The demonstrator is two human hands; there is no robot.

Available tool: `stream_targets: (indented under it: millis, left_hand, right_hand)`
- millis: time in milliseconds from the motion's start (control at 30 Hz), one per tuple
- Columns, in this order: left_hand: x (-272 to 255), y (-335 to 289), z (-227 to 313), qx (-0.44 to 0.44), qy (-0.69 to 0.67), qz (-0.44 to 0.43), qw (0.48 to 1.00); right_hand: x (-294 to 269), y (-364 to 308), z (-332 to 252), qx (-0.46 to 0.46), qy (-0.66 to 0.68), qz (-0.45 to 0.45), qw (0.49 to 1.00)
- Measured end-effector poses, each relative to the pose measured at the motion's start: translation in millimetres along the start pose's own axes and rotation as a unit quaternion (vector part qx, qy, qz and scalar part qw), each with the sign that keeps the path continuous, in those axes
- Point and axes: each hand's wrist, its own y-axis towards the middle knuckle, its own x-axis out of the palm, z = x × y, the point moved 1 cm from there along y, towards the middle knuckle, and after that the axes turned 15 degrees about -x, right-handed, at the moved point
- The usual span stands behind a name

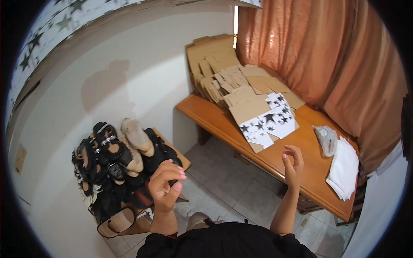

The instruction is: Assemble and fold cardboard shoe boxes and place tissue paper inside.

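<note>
My left hand (167,185) is raised in front of the shoe pile, its fingers bent and the thumb apart from them, with nothing in it. Behind it are several black shoes (109,144) and a beige shoe (137,135), heaped on a low wooden surface. My right hand (293,167) is held up by the front edge of the wooden table (206,114), fingers loosely curved and bare of any object. Nearest to it on the table lies a white cardboard sheet with black stars (269,122). Flat brown cardboard pieces (234,81) are stacked behind that sheet.
On the table's right side are a clear plastic bag (325,139) and a stack of white sheets (344,170). An orange curtain (301,47) hangs behind the table. A white wall (142,73) stands at the left. Grey tiles (219,176) cover the floor.
</note>
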Motion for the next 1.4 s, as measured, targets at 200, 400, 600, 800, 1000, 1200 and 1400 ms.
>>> stream_targets:
  millis: [200,400,600,800,1000,1200,1400]
  left_hand:
    - [102,30,-114,-0.228,-0.043,-0.087,0.969]
    - [194,48,-266,-0.358,0.04,-0.157,0.92]
    - [260,81,-357,-0.096,0.442,-0.234,0.86]
    - [290,122,-408,-0.026,0.443,-0.309,0.841]
    - [294,150,-414,0.045,0.375,-0.412,0.829]
    - [309,151,-420,0.09,0.341,-0.408,0.842]
    - [328,183,-379,0.221,0.288,-0.267,0.893]
  right_hand:
    - [-35,-20,91,0.137,0.097,0.097,0.981]
    - [-6,-97,261,0.34,0.077,0.045,0.936]
    - [20,-96,297,0.343,-0.283,-0.166,0.88]
    - [13,-68,329,0.349,-0.357,-0.251,0.829]
    - [11,-66,334,0.317,-0.354,-0.093,0.875]
    - [11,-64,344,0.291,-0.327,-0.034,0.898]
    - [25,-46,386,0.263,-0.17,0.218,0.925]
